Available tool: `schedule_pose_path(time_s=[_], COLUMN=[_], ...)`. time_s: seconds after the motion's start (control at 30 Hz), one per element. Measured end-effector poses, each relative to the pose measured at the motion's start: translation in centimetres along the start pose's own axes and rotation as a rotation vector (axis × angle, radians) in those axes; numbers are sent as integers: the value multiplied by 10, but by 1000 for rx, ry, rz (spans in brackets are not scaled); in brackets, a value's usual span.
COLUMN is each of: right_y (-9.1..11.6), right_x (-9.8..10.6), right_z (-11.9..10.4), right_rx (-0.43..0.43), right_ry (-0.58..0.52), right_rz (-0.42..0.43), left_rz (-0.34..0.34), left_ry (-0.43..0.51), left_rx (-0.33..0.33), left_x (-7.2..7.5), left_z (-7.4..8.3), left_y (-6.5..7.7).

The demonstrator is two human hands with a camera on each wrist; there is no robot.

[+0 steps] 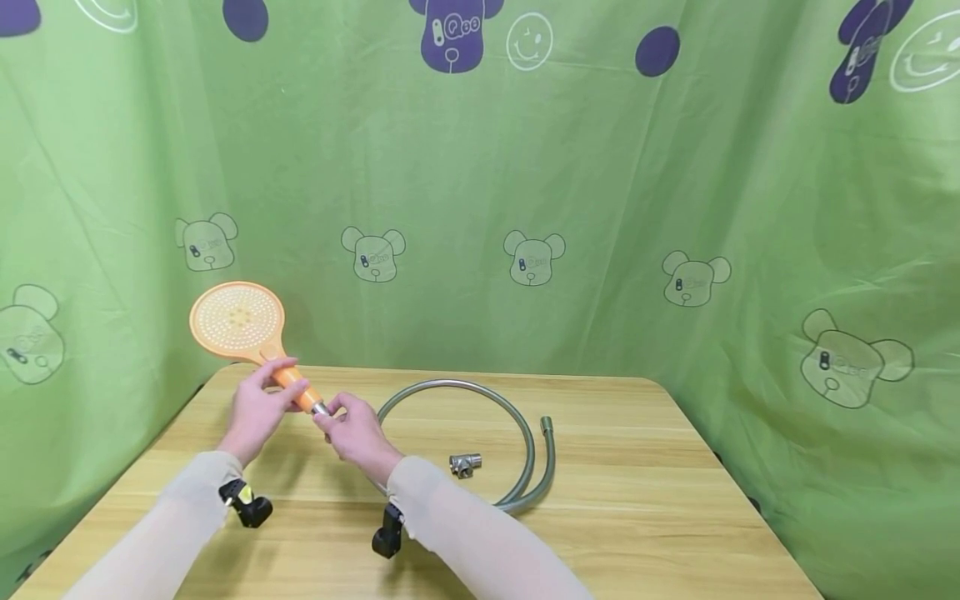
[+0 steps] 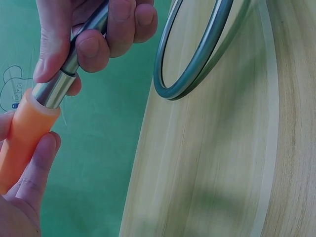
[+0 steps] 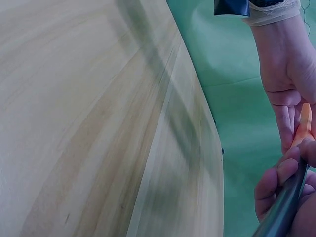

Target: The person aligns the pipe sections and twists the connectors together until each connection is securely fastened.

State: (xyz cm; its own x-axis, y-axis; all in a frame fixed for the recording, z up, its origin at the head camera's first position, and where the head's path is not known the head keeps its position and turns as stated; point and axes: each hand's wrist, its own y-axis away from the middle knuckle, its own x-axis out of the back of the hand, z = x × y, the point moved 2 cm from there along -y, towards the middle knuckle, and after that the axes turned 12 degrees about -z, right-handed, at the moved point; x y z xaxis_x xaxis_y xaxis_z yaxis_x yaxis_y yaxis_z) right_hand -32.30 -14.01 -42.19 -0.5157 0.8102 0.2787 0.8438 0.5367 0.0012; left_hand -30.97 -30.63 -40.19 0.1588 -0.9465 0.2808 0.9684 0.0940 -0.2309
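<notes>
An orange shower head (image 1: 238, 319) with a pale, dotted spray face is held up over the table's far left, tilted with its face up. My left hand (image 1: 258, 407) grips its orange handle (image 2: 28, 131) between thumb and fingers. At the handle's lower end, my right hand (image 1: 358, 432) pinches the end of a grey shower hose (image 1: 531, 450). The hose's silver metal nut (image 2: 56, 90) meets the handle's open end in the left wrist view. Beyond my right fingers, the hose loops back over the table.
A small metal tee fitting (image 1: 464, 465) lies inside the hose loop. The hose's other end (image 1: 547, 425) rests to its right. A wooden table (image 1: 637, 500) lies beneath, with a green patterned curtain (image 1: 450, 167) around its back and sides. Small black cameras sit on both wrists.
</notes>
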Motion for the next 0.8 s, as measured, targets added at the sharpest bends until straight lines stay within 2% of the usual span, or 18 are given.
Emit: schedule_pose_path(time_s=[0.2,0.4,0.8], right_y=[0,0,5], right_x=[0,-1,0], right_z=[1,0,1], right_rx=[-27,-42,-33], right_ry=[-9,3,33], right_rz=[-4,1,-4], left_rz=[-1,12,-2], left_ry=[-16,-76,-138], left_rx=[-9,-13,33], left_x=[0,2,4], left_z=[-2,-1,-3], left_y=[-1,-2,-1])
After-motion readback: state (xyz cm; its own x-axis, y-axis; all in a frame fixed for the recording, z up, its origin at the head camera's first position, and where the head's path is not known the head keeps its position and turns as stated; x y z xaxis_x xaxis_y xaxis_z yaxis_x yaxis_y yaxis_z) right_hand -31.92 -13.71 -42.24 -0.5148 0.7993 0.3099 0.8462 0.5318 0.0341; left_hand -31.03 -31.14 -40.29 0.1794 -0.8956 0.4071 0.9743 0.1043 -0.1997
